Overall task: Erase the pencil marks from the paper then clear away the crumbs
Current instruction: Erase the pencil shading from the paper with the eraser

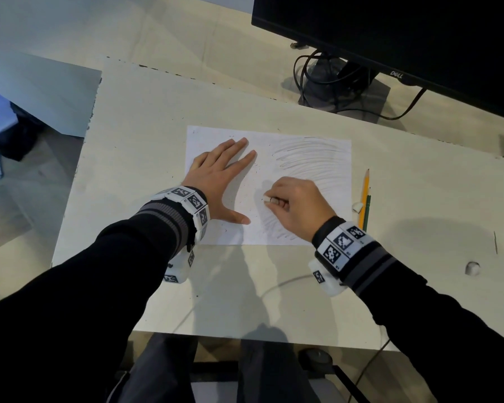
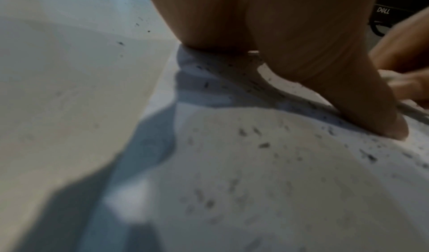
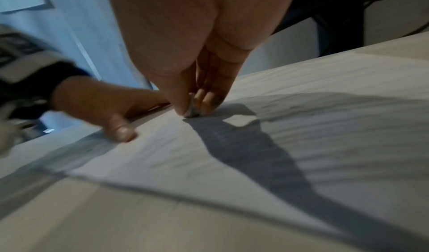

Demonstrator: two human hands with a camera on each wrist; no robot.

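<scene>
White laminate makes up the table (image 1: pixel 405 228), and on it the paper (image 1: pixel 213 135) lies with its long axis running left to right, its near edge roughly parallel to the person's chest. Its left half looks largely clean, while the pencil marks (image 1: pixel 312 161) still sweep in long arcs across the far right part and show again as short strokes at the near edge, just beside the right wrist. The left hand (image 1: pixel 218 181) lies flat on the left half, fingers straight and spread, thumb splayed toward the near edge, pinning the sheet. The right hand (image 1: pixel 294 205) sits on the near right part, its fingers curled and pinching a small white eraser (image 1: pixel 266 198) between thumb and fingertips; the right wrist view shows the eraser's tip pressed onto the sheet. From that tip the remaining marks lie to the right and farther away, and a few nearer, so the right hand is clearly the nearer one to them and the strokes probably need to travel rightward and away while the left hand holds its place. Two pencils (image 1: pixel 365 199) lie side by side just off the paper's right edge, long axes running near to far, the yellow one's point aimed away from the person. Dark crumbs (image 2: pixel 264 145) are scattered over the cleaned area around the left thumb, and clearing them is, by this judgement, not yet begun.
</scene>
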